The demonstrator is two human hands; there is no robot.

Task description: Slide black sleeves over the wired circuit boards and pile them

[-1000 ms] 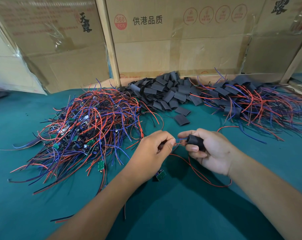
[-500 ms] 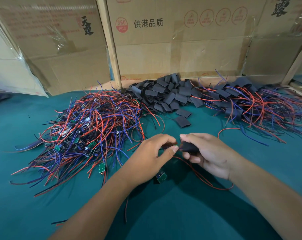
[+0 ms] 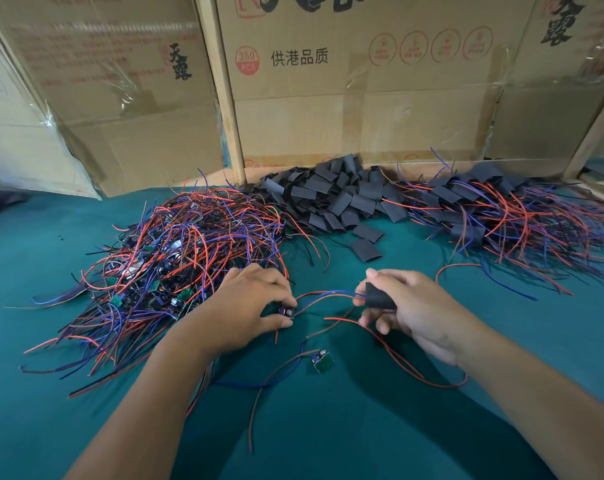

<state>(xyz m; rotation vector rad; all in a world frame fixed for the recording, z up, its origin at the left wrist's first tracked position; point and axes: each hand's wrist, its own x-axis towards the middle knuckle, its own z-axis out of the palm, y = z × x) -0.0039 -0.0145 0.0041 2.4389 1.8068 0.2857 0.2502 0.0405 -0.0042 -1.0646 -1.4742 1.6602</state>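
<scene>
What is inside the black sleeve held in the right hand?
Red and blue wires enter the open left end of the black sleeve, which the right hand pinches. How far they run inside is hidden. The small circuit board remains outside, in the left hand.

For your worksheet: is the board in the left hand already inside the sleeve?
No: the sleeve sits in the right hand, apart from the board.
</scene>
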